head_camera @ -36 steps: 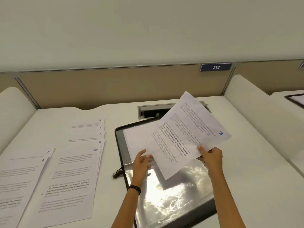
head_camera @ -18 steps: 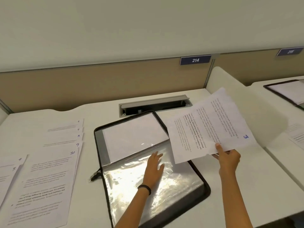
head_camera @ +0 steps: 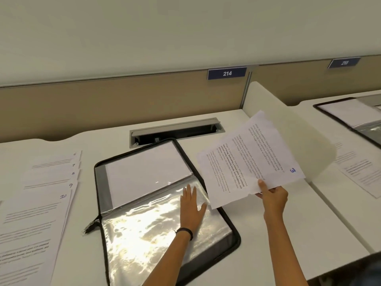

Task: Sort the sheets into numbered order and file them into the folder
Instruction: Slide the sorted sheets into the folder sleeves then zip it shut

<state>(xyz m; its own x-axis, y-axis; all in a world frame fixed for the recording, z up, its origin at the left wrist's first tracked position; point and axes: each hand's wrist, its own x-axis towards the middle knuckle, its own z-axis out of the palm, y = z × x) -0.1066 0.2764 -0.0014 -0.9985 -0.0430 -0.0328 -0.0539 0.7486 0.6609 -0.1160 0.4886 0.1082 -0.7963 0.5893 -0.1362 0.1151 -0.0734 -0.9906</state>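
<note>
1. On desk (head_camera: 288,234) centre: folder (head_camera: 97,182) lies open. The far sleeve has a white sheet (head_camera: 148,168) inside, no. not readable. The lower sleeve (head_camera: 144,234) is shiny and looks empty.
2. L hand (head_camera: 190,209): flat, fingers straight & a bit spread, palm down on lower sleeve near its right side. Presses film, grips nothing.
3. R hand (head_camera: 272,198): pinches sheet no. 3 (head_camera: 247,159) at its near edge, thumb on top, fingers under. Sheet is up in the air, tilted, over folder's right rim & desk beside it. Not in any sleeve yet.
4. Left of folder, apart from it: fanned pile (head_camera: 41,213), nos. 6–10 showing, 10 nearest.
5. Step, my read: filing no. 3. Sorting looks done & lower nos. prob. already in.
6. Next move needs:
   - finding the sleeve's open side (can't tell which edge from here);
   - L fingers parting the film;
   - R hand squaring the sheet to that mouth & sliding it in flat.
7. Risk: thin paper held by one edge may buckle or catch at the mouth. Film looks slippery, so L hand should pin it while the sheet goes in.
</note>
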